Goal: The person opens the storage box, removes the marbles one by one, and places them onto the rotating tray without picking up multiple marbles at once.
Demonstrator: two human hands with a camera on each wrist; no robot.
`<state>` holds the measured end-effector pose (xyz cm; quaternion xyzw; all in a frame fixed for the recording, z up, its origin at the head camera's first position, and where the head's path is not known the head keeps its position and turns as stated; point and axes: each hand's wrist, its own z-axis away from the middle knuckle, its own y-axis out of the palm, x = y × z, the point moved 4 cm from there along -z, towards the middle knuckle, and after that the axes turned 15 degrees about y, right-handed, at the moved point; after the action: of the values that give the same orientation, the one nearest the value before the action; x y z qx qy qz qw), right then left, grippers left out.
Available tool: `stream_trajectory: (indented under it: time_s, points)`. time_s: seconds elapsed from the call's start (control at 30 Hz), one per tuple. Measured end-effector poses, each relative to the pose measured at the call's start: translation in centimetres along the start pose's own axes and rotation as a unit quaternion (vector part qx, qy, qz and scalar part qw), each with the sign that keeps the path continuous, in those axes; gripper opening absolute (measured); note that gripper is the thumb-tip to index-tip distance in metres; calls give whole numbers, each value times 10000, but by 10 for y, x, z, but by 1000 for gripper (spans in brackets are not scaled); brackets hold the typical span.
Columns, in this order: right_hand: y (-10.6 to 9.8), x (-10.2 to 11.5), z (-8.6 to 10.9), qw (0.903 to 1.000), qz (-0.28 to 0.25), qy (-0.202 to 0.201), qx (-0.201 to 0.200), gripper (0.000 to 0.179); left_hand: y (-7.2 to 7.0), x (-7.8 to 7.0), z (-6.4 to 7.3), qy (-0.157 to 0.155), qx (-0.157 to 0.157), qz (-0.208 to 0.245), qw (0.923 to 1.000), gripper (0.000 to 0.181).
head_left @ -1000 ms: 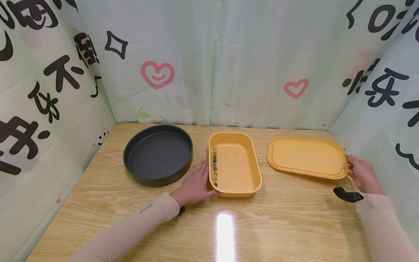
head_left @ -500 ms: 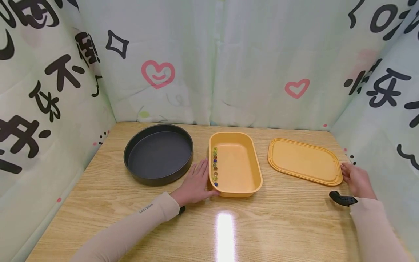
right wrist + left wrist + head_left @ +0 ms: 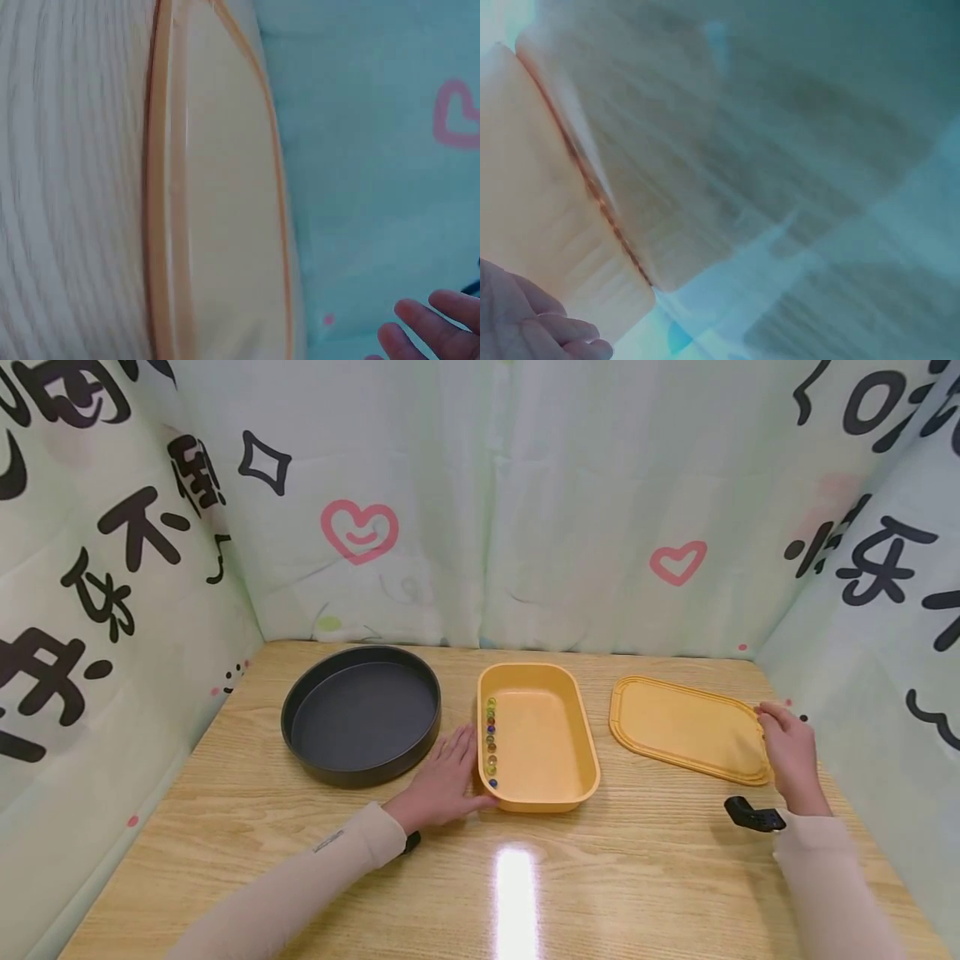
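Note:
My left hand point(image 3: 442, 783) rests on the table with straight fingers, alongside the left wall of a yellow rectangular box point(image 3: 543, 739). Its thumb touches the box's near left corner. Along the inside left edge of that box lies a row of several coloured glass marbles point(image 3: 491, 743). To the right, a flat yellow lid point(image 3: 686, 728) lies on the table, turned slightly. Over the lid's right end hovers my right hand point(image 3: 793, 760); its fingers point(image 3: 431, 326) look extended in the right wrist view, apart from the lid. The left wrist view is hazy.
A round black pan point(image 3: 363, 718) stands left of the box, close to my left fingers. Printed curtains point(image 3: 480, 510) close off the back and both sides of the wooden table point(image 3: 615, 877). Light glares on the table's front middle.
The lid's right end has swung toward the front and left, and it now lies flatter. My right hand has come left, away from gripping range at its end edge. The left hand stays put.

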<state>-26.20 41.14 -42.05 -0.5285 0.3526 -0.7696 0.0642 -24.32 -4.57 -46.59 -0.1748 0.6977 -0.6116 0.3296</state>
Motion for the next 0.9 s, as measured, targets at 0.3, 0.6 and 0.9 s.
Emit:
stream_trajectory:
  time_s: [0.3,0.6,0.9]
  points:
    - [46,73,52,9858,249,-1660,-20,50,-7,5,6,-35,-43,-96,9999,95]
    - [100,93,75,9702,635,-2311,363,46,-20,2,8,6,-179,-133,9997,72]
    - [153,88,89,9575,1126,-2484,941,48,-21,3,-3,-423,-347,236,9982,76]
